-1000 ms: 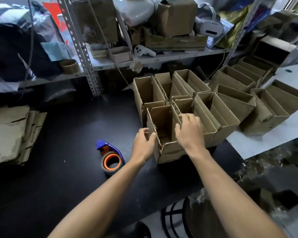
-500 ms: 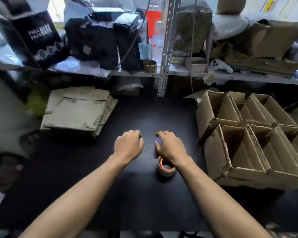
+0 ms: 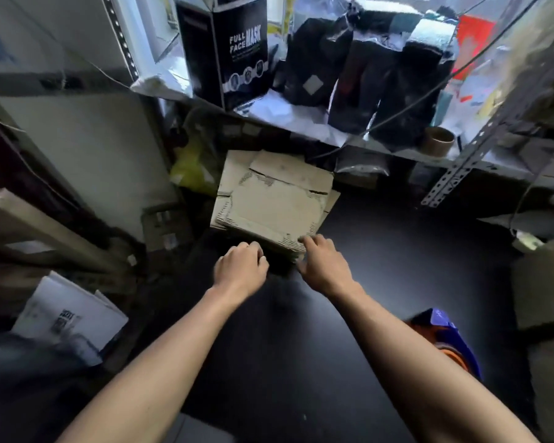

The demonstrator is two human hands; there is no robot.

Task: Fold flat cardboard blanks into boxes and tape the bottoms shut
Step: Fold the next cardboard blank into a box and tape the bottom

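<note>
A stack of flat cardboard blanks [image 3: 274, 203] lies at the far left of the black table [image 3: 381, 260]. My left hand [image 3: 240, 266] hovers just before the stack's near edge, fingers curled, holding nothing. My right hand [image 3: 322, 263] is at the stack's near right corner, its fingertips touching the edge of the blanks, fingers apart. A blue and orange tape dispenser [image 3: 445, 340] lies on the table at the right, partly behind my right forearm.
A metal shelf [image 3: 397, 148] above the stack carries a black "Full Face Mask" box [image 3: 237, 49], dark bags [image 3: 365, 78] and a brown tape roll [image 3: 438, 140]. White papers [image 3: 68, 314] lie lower left. A folded box's side [image 3: 544, 282] shows at the right edge.
My view swung left from the folded boxes to the stack of blanks. Both hands left the folded box, passed over the tape dispenser and reached the stack's near edge.
</note>
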